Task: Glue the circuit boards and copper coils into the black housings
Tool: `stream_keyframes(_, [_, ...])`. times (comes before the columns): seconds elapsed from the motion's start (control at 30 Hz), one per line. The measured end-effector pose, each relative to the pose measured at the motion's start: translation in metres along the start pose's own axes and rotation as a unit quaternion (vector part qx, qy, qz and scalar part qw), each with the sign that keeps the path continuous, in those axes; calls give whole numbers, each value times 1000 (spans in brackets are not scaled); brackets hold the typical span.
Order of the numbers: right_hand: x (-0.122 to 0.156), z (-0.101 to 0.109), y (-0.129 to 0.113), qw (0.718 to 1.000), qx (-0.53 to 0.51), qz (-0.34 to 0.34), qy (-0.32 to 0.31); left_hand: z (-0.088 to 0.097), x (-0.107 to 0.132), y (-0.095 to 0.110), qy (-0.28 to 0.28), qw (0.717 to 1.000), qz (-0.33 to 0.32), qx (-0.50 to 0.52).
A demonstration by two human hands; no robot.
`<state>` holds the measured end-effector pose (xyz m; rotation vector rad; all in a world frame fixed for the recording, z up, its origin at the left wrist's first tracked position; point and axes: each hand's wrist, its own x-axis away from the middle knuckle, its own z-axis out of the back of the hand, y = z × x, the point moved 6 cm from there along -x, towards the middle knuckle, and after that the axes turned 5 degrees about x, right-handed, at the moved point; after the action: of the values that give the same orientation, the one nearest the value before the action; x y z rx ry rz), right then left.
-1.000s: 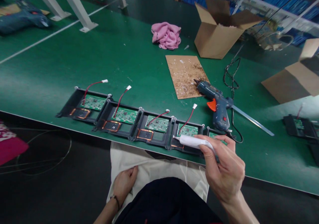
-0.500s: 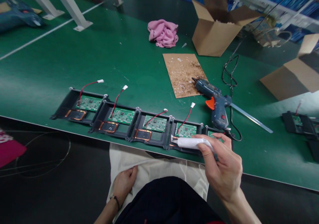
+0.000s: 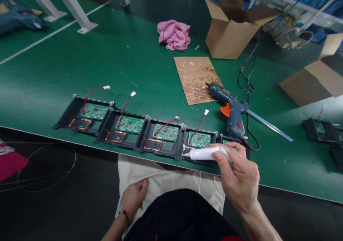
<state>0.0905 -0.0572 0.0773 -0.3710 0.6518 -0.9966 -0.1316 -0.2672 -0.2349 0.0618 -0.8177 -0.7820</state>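
Several black plastic trays (image 3: 123,135) lie in a row along the near edge of the green table (image 3: 80,62), each holding a green circuit board (image 3: 130,124) with a red wire and a copper coil. My right hand (image 3: 238,178) is closed around a white tube (image 3: 205,154), its nozzle pointing left over the fourth tray (image 3: 199,141). On my lap, my left hand (image 3: 133,194) rests with fingers curled on a cream cloth (image 3: 171,182).
A blue glue gun (image 3: 230,109) with an orange trigger lies right of the trays, its cord (image 3: 248,80) trailing back. A glue-spotted cardboard sheet (image 3: 194,78), a pink rag (image 3: 174,34) and open cartons (image 3: 232,28) sit farther back. More trays (image 3: 320,130) lie at the right.
The white tube's nozzle has edged slightly left and down over the fourth tray. My left hand has stayed on the cloth.
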Motion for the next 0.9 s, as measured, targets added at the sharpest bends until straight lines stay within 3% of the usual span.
stream_keyframes(0.33, [-4, 1, -11, 997, 23, 76, -13, 2, 1, 2, 7, 1000, -1, 2])
stream_keyframes(0.7, [-4, -4, -61, 957, 99, 260, -81, 7, 4, 5, 3, 1000, 2, 13])
stream_keyframes(0.8, [-4, 4, -59, 964, 100, 238, -69, 6, 4, 5, -2, 1000, -3, 19])
stream_keyframes(0.9, [-6, 26, -36, 992, 91, 76, 38, 6, 5, 7, -3, 1000, -14, 26])
